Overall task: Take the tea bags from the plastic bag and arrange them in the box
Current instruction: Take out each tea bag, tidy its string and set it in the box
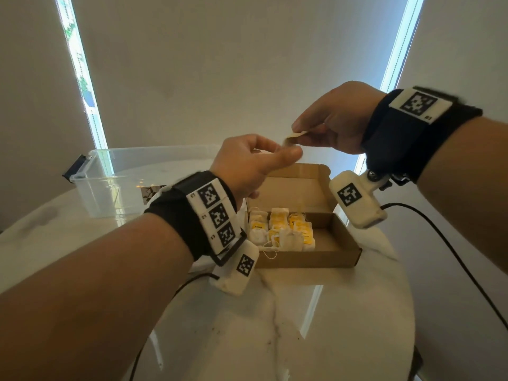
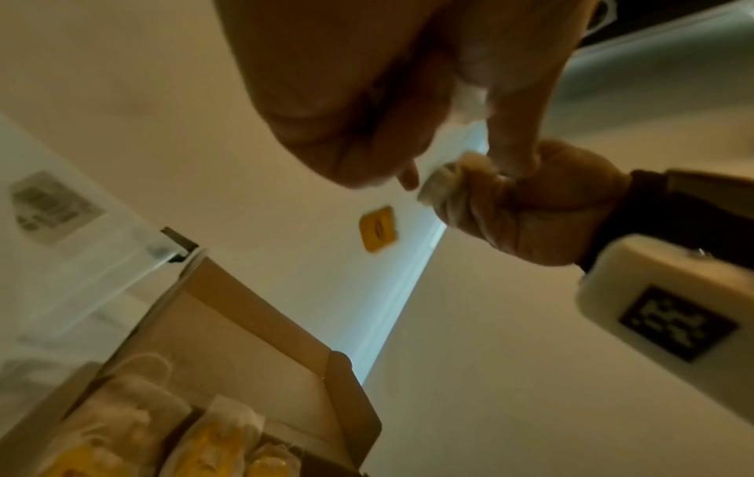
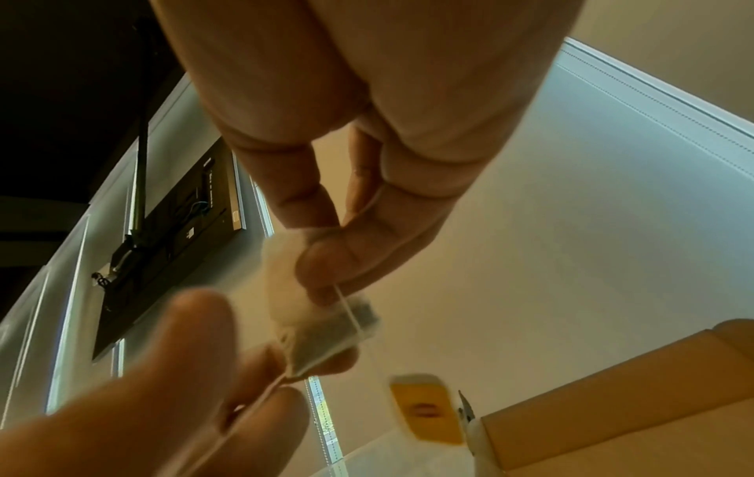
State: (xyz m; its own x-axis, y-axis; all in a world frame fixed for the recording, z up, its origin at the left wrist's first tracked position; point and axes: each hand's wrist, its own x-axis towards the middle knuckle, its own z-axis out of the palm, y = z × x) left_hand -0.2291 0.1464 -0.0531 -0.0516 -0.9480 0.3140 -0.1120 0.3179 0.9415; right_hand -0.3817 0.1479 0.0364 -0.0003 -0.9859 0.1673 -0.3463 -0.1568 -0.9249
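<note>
Between my two hands, above the box (image 1: 308, 243), one tea bag (image 1: 293, 138) is pinched by the fingers of my right hand (image 1: 334, 119) and my left hand (image 1: 251, 163), its yellow tag (image 3: 426, 410) dangling on a string. Below, the open cardboard box holds more tea bags (image 1: 280, 229) and sits on the counter (image 1: 275, 312) beside a clear plastic bin (image 1: 115, 180).

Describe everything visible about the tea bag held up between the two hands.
The tea bag is a small, pale, papery pouch with dark contents showing through. It is held in the air above the open cardboard box, touching nothing but fingers. The right hand pinches its upper part between thumb and fingers; the left hand meets its other end, though that grip is blurred. A thin white string runs across it and down to a yellow paper tag, which dangles freely below.
</note>
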